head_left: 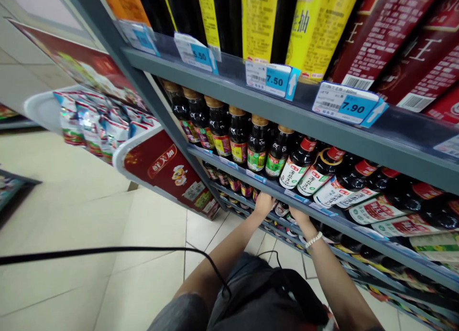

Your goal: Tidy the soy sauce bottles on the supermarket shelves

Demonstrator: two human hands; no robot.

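Observation:
Both my hands reach in under a shelf edge to the tier below it. My left hand (264,204) is at the left and my right hand (300,216), with a pale beaded bracelet (313,240) on its wrist, at the right. Between them a dark bottle with a white label (281,208) shows in part. The shelf lip hides most fingers of both hands, so whether either grips a bottle cannot be seen. Just above, sauce bottles with white labels and red caps (296,166) stand beside bottles with green labels and tan caps (257,147).
An upper shelf edge (229,90) with price tags juts out above, under tall yellow boxes (260,25) and dark red boxes (398,39). At left, a red display stand (168,171) holds snack bags (95,125). A black cable (143,249) crosses over the tiled floor (150,226).

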